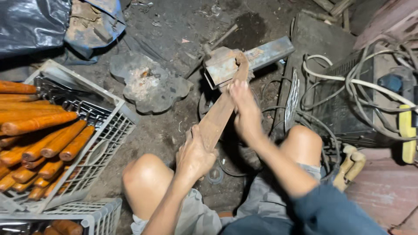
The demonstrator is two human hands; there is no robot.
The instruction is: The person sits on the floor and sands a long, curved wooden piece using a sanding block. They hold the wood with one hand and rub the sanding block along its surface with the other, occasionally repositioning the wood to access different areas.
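A person crouches on a dark dirt floor [174, 26], bare knees spread, seen from the head camera; to the left a white plastic crate [114, 126] holds a heap of orange-brown wooden handles [48, 139], with a second crate [98, 215] just below it at the frame's edge; to the right a dark machine box [344, 109] sits under a tangle of white and black cables [348, 82]; a flat, lobed slab of stone [148, 85] lies on the ground ahead of the left knee; at centre a rusty steel block [248, 61] serves as an anvil, and a long rusted metal blade [222, 109] rests its curved tip on it, slanting back between the knees; the right hand [244, 109] is closed around the blade's middle, just below the anvil; the left hand [193, 156] clasps the blade's near end, fingers wrapped over it.
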